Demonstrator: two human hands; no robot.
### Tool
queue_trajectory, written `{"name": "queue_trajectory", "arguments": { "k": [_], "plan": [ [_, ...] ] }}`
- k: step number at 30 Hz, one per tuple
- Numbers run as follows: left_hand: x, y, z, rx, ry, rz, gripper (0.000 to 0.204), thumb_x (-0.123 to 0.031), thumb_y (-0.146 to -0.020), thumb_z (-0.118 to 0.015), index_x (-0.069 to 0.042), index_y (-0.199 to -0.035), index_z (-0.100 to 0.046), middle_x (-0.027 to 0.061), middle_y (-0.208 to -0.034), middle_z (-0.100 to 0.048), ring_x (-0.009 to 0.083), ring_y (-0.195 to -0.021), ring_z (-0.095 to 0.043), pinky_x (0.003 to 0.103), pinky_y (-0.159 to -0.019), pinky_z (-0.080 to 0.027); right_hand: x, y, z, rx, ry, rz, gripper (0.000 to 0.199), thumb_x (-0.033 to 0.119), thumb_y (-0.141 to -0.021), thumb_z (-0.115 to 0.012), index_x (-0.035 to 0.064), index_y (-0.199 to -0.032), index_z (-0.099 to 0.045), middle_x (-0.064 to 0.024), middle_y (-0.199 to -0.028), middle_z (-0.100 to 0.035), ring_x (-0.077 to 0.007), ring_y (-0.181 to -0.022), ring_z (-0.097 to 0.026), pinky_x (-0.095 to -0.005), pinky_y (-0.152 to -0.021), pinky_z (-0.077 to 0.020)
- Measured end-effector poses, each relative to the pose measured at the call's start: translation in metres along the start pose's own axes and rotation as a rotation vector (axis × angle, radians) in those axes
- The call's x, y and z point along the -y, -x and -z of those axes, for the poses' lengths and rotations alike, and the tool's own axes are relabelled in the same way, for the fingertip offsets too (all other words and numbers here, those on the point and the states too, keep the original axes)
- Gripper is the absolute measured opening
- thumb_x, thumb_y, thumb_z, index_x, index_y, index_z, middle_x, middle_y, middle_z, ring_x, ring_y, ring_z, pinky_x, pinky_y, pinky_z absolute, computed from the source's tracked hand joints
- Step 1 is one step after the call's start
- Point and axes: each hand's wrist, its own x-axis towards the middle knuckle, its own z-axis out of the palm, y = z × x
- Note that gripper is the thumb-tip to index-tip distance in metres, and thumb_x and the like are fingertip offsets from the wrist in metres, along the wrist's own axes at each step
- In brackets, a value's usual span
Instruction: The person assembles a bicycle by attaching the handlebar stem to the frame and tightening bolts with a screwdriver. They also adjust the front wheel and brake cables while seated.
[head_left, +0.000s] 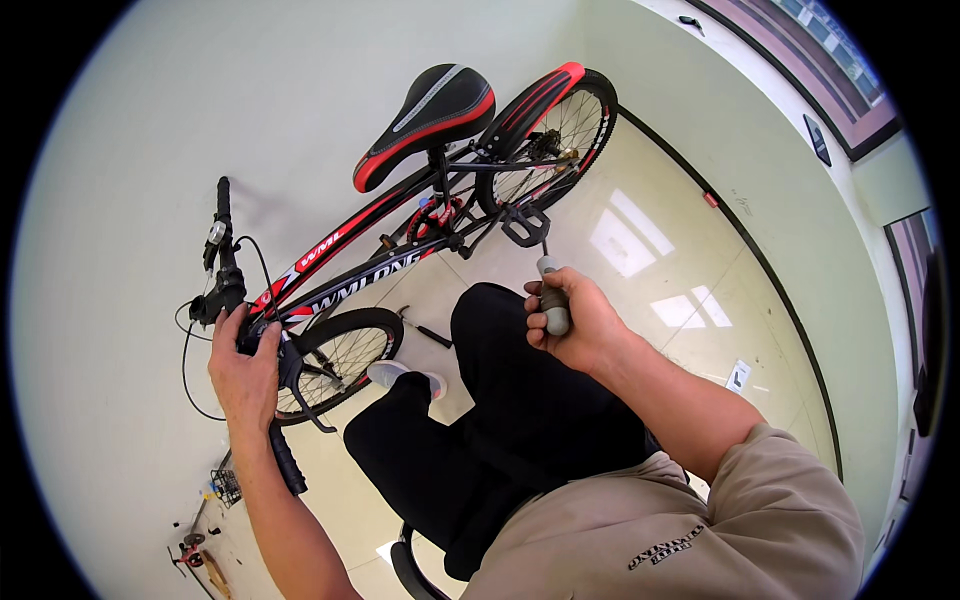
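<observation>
A black and red bicycle [350, 210] stands along the wall in front of me, its handlebar to the left and its saddle [430, 125] in the middle. My left hand [245, 375] grips the middle of the handlebar [230, 290], thumb and fingers on either side; what lies under the palm is hidden. In my right hand [585, 325] is a screwdriver [556, 318] with a grey handle, the fingers wrapped round it. Its thin shaft points up and away, close to the black pedal [526, 226]; I cannot tell whether the tip touches it.
A black-handled tool [432, 336] lies on the tiled floor by the front wheel [350, 345]. Far lower left are a wire basket [225, 487] and a small reddish wheeled thing [190, 550]. A phone [817, 140] rests on the ledge at right. My legs are between my arms.
</observation>
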Motion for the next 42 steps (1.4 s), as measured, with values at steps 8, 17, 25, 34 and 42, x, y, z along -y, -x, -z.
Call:
{"name": "queue_trajectory", "arguments": {
  "k": [8, 17, 25, 34, 42],
  "plan": [
    [0.005, -0.002, -0.003, -0.006, 0.05, 0.015, 0.052, -0.023, -0.085, -0.076, 0.001, -0.129, -0.063, 0.0259, -0.145, -0.05, 0.0344, -0.124, -0.058, 0.037, -0.105, -0.044, 0.001, -0.01, 0.009, 0.016, -0.128, -0.032, 0.022, 0.027, -0.099, -0.047, 0.0045, -0.101, -0.05, -0.0059, -0.082, -0.052, -0.0152, -0.064, -0.048, -0.0317, -0.059, -0.044],
    [0.004, -0.001, -0.002, 0.01, 0.018, 0.01, 0.052, -0.022, -0.086, -0.075, 0.003, -0.129, -0.061, 0.0249, -0.145, -0.05, 0.0312, -0.121, -0.06, 0.035, -0.103, -0.045, 0.001, -0.006, 0.005, 0.016, -0.025, -0.064, 0.022, 0.026, -0.101, -0.049, 0.0048, -0.106, -0.052, -0.0029, -0.08, -0.052, -0.012, -0.061, -0.046, -0.027, -0.057, -0.041],
    [0.0, -0.001, -0.001, 0.021, 0.008, 0.028, 0.052, -0.023, -0.086, -0.075, 0.003, -0.13, -0.061, 0.0261, -0.145, -0.049, 0.0317, -0.123, -0.059, 0.035, -0.105, -0.043, 0.0, -0.007, 0.005, 0.033, -0.035, -0.09, 0.024, 0.026, -0.1, -0.051, 0.004, -0.108, -0.053, -0.0019, -0.079, -0.051, -0.0103, -0.058, -0.042, -0.0252, -0.053, -0.0374],
    [-0.004, 0.001, 0.002, 0.029, 0.02, 0.042, 0.051, -0.025, -0.086, -0.074, 0.002, -0.129, -0.063, 0.0287, -0.145, -0.049, 0.032, -0.131, -0.054, 0.035, -0.109, -0.039, 0.0, -0.009, 0.007, 0.047, -0.014, -0.094, 0.023, 0.027, -0.101, -0.048, 0.005, -0.101, -0.053, -0.0031, -0.078, -0.051, -0.0123, -0.058, -0.044, -0.0279, -0.055, -0.0396],
    [-0.001, 0.0, 0.002, 0.022, 0.028, 0.044, 0.053, -0.026, -0.086, -0.075, 0.001, -0.129, -0.063, 0.0291, -0.145, -0.049, 0.0323, -0.133, -0.053, 0.035, -0.109, -0.039, -0.001, -0.007, 0.004, 0.039, 0.001, -0.077, 0.024, 0.028, -0.101, -0.049, 0.0054, -0.108, -0.053, -0.0045, -0.079, -0.051, -0.0127, -0.058, -0.043, -0.0284, -0.055, -0.0402]
  ]
}}
